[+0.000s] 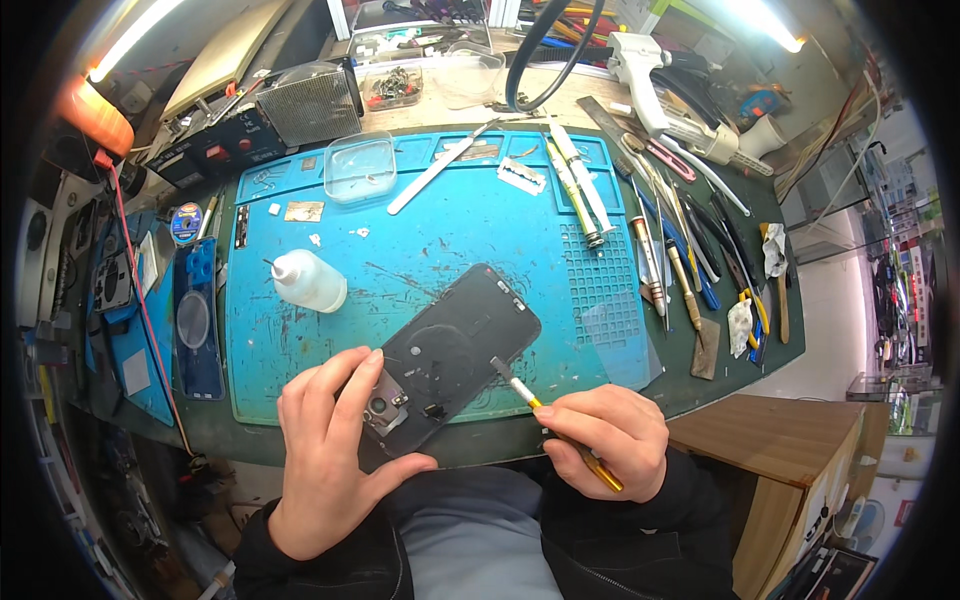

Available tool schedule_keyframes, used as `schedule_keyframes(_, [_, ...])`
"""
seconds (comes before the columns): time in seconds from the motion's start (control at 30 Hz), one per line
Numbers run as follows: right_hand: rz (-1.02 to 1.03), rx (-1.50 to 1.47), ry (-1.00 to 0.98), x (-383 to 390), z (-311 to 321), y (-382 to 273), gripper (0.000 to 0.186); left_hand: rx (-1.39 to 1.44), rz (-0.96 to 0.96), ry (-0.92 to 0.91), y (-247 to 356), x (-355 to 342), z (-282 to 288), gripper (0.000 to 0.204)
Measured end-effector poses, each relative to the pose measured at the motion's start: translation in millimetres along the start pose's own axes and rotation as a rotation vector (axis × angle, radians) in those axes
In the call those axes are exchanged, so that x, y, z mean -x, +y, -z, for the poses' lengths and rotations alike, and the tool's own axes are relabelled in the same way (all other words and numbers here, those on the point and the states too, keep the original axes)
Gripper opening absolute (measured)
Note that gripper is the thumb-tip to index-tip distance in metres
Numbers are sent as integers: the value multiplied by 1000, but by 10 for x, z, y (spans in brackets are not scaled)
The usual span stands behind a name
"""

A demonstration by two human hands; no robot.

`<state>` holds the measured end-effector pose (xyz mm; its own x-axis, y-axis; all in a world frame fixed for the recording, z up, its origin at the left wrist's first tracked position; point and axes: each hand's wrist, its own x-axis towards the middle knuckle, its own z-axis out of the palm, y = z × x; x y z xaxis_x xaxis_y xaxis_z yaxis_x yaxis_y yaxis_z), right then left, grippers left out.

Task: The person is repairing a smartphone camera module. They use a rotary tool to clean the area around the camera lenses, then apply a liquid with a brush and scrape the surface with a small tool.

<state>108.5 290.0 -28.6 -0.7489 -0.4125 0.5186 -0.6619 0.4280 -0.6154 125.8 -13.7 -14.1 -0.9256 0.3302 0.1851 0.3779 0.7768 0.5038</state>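
A dark phone back panel (455, 350) lies tilted on the blue work mat, its camera cutout at the lower left end. My left hand (335, 435) grips that end, fingers along its upper edge and thumb at the lower one. In my right hand (612, 435) is a scraper knife (522, 390) with a gold handle, held like a pen. Its flat blade is at the panel's right edge; whether it touches, I cannot tell. A white squeeze bottle (310, 282) stands left of the panel.
Around the blue mat (400, 250) are a clear plastic box (361, 167), a white-handled blade (440, 168), a razor blade (521, 176) and two syringes (578, 185). Pliers, tweezers and brushes crowd the right side (700, 240). A wooden cabinet (770, 435) stands at the lower right.
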Motion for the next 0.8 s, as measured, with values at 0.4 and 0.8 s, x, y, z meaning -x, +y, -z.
schedule_keyframes(0.4, [26,37,-45,-26,-14,8,31,10,-2,44,-36,16,-52,107])
schedule_keyframes(0.8, [19,83,-77,-46,-3,-11,27,19,2,49,-55,24,-47,106])
